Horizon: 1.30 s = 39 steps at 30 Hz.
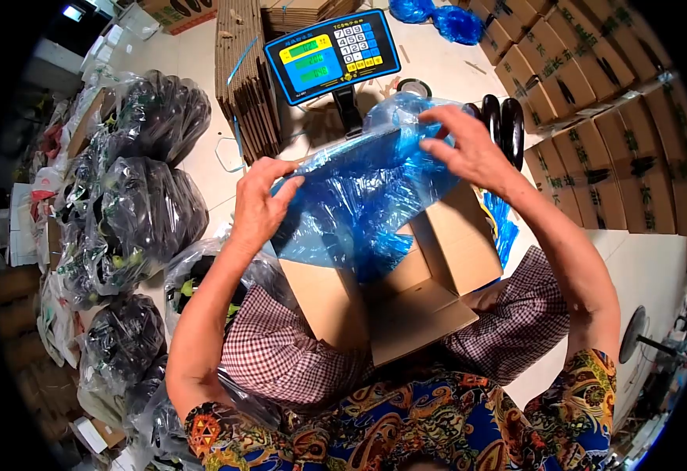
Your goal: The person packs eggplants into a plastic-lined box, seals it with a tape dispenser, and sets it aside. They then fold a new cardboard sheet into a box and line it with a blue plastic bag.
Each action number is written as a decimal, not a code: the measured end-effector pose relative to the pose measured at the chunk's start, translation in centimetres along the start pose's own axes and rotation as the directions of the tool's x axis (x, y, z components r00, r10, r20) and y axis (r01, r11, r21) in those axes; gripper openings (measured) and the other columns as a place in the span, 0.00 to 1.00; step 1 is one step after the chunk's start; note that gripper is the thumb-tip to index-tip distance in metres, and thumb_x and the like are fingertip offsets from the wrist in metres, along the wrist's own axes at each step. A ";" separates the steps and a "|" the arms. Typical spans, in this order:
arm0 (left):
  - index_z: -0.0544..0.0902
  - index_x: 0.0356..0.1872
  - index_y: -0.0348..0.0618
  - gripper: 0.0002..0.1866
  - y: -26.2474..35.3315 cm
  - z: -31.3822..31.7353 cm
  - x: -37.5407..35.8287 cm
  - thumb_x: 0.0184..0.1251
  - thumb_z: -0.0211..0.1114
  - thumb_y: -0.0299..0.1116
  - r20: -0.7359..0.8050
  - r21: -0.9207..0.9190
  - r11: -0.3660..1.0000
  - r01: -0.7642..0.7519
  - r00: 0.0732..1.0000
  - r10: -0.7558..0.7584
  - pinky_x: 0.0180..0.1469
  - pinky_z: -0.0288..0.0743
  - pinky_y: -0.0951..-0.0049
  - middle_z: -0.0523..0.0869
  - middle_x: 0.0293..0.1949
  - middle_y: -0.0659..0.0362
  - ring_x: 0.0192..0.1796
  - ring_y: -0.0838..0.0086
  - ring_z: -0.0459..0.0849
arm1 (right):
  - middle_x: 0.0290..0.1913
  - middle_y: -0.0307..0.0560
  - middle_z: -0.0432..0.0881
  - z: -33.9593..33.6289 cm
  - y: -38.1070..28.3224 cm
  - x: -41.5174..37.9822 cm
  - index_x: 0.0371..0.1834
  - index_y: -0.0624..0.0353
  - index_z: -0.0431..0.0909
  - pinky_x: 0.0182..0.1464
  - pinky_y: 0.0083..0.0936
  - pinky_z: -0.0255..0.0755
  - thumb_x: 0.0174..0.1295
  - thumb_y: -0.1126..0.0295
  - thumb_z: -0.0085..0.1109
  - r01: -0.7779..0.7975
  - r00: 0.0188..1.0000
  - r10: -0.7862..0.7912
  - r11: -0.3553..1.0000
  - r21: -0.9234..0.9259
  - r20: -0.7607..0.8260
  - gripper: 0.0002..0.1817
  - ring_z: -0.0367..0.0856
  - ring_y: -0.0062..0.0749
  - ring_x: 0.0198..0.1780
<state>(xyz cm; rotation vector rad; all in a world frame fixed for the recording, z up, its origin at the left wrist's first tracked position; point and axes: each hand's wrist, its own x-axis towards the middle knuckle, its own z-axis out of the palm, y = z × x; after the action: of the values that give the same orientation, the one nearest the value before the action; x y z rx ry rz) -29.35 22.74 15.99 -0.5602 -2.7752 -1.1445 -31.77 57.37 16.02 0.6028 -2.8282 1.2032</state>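
A blue plastic liner bag [336,212] is draped over the far side of an open cardboard box [324,302] between my knees. Its film hangs partly inside the box and covers the far flap. My left hand [263,196] pinches the liner at the far left corner, thumb on the near side. At the far right my right hand [469,149] is at the liner's edge, thumb and fingers apart. Whether its fingertips press on the film is hard to make out. The box's near flap [422,318] and right flap [461,239] are folded outward.
A digital scale display [332,56] stands beyond the box, beside stacked flat cardboard [241,86]. Dark eggplants [508,129] lie behind my right hand. Bagged produce [155,204] lines the left. Packed cartons [595,157] are stacked at right, and blue plastic [457,23] lies at the back.
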 end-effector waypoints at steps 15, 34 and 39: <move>0.78 0.38 0.33 0.06 11.0 -1.5 -6.7 0.62 0.66 0.20 0.307 -0.134 0.954 -0.269 0.904 0.298 0.43 0.79 0.68 0.84 0.40 0.49 0.42 0.57 0.86 | 0.73 0.50 0.64 1.0 -7.0 -2.8 0.73 0.47 0.59 0.52 0.39 0.80 0.46 0.78 0.73 0.328 0.918 -0.315 0.944 -0.017 0.242 0.49 0.82 0.50 0.49; 0.79 0.40 0.38 0.06 15.7 0.5 -21.2 0.62 0.60 0.21 0.556 -0.335 0.941 -0.050 0.796 0.240 0.29 0.84 0.68 0.85 0.45 0.55 0.35 0.65 0.86 | 0.33 0.52 0.77 -6.8 -9.7 -19.6 0.30 0.66 0.76 0.34 0.39 0.76 0.50 0.78 0.60 0.247 0.803 -0.021 0.921 -0.301 0.595 0.05 0.81 0.46 0.34; 0.83 0.46 0.38 0.12 11.6 6.3 -22.9 0.63 0.59 0.22 0.746 -0.023 0.987 -0.159 0.654 0.123 0.31 0.79 0.60 0.86 0.41 0.49 0.33 0.56 0.85 | 0.35 0.62 0.82 -5.0 -7.3 -21.4 0.39 0.68 0.78 0.39 0.41 0.79 0.53 0.79 0.56 0.025 0.657 0.339 0.883 -0.469 0.673 0.10 0.83 0.56 0.37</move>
<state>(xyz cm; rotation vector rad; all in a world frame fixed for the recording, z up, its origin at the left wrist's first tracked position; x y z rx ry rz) -3.46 27.84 14.18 -1.5267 -3.2869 -0.9492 -10.10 63.58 21.28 1.0047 -3.7195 0.2404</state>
